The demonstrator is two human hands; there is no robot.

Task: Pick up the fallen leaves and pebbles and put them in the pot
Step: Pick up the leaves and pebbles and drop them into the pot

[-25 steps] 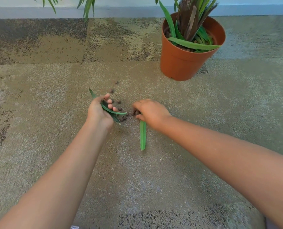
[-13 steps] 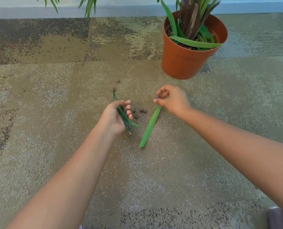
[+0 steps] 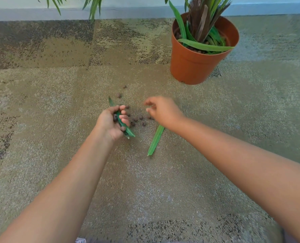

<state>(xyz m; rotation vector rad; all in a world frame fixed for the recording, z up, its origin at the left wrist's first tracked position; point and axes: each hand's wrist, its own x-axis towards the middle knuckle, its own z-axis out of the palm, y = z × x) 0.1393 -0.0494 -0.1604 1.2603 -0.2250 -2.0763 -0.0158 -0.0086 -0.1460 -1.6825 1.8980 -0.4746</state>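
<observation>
Leftmost, the left hand (image 3: 111, 122) makes a closed grip on a bundle of gathered leaves (image 3: 123, 125), with one or two dark pebbles tucked against the palm; the leaf tips stick out past the fingers on both the far and near sides of that grip. Just to the right of it, touching nothing, loose pebbles (image 3: 137, 120) lie scattered on the carpet (image 3: 163, 190), and two more sit a little beyond the grip toward the pot. Next over, a single fallen leaf (image 3: 155, 140) lies flat, its upper end passing under the right wrist. The right hand (image 3: 163, 111) hovers above the pebbles with fingers spread and loosely curled, an open grip holding nothing that can be made out, though motion blur softens the fingertips. Farther right and well beyond both hands stands the orange pot (image 3: 194, 67), upright, already holding a plant. The pebbles look small, hard and light, likely to roll or slip from a loose pinch, so a fingertip pinch or a scoop into the cupped palm should suit them. The leaf looks thin, light and bendable; it is probably best taken near its middle or stem end.
</observation>
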